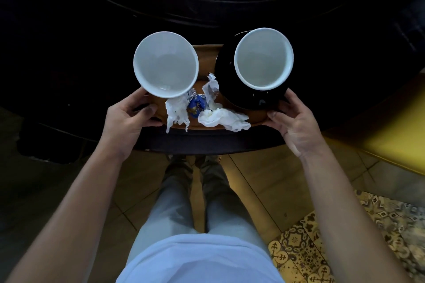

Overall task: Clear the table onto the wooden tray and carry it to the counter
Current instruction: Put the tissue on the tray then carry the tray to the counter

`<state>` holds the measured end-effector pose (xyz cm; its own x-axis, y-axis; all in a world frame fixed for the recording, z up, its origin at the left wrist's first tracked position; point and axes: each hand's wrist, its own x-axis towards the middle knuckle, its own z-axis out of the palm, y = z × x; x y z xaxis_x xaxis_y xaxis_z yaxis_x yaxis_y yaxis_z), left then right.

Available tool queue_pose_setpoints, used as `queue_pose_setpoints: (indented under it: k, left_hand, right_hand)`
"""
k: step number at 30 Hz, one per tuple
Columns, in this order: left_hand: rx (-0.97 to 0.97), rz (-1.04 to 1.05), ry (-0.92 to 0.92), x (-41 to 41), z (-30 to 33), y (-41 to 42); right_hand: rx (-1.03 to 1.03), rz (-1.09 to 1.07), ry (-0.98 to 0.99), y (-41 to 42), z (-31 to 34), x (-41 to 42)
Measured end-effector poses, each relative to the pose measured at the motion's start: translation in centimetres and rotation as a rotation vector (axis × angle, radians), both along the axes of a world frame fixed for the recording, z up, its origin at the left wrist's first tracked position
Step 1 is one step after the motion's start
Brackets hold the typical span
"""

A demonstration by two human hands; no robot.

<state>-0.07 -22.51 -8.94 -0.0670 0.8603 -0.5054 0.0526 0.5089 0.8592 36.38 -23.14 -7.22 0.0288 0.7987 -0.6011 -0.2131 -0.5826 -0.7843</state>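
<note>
The tray [257, 114] is gripped at both ends: the left hand [128, 117] is closed on its left end, thumb over the rim and fingers underneath, and the right hand [296, 122] is closed on its right end in the same way. The tray is seen over the near edge of a dark round bench [207, 145]; whether it rests on the bench or is lifted clear of it cannot be told.

Two white cups are carried on the tray. The left cup [166, 67] stands at the left end, just above the left thumb, and appears empty. The right cup [263, 58] is set on a black saucer [226, 71] at the right end and also appears empty.

Between the cups, toward the near rim, crumpled white napkins [223, 119] are heaped, some hanging over the tray's edge. A blue and silver foil wrapper [196, 104] lies among them, touching the paper on both sides. Gold marks are seen on the blue foil, but no writing or brand can be read.

Below the tray, pale trousers and a light shirt are seen, with patterned yellow floor tiles [322, 248] at the right.
</note>
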Motion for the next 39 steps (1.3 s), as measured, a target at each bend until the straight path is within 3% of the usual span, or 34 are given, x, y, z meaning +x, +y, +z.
queue_pose_setpoints:
  k: [11,21,29,39]
  left_hand:
    - [0.068,0.146,-0.109,-1.0,8.5,-0.1]
    - [0.222,0.363,-0.316,-1.6,17.9,-4.7]
    - [0.246,0.563,-0.237,-3.7,21.4,-10.8]
    - [0.362,0.713,-0.179,-12.1,23.4,-22.0]
  right_hand:
    - [0.074,0.018,0.09,0.7,7.7,-1.5]
    - [0.235,0.144,0.13,1.0,17.2,-3.1]
    - [0.3,0.317,0.126,0.9,22.0,-6.8]
    - [0.338,0.555,0.178,-2.6,22.1,-17.8]
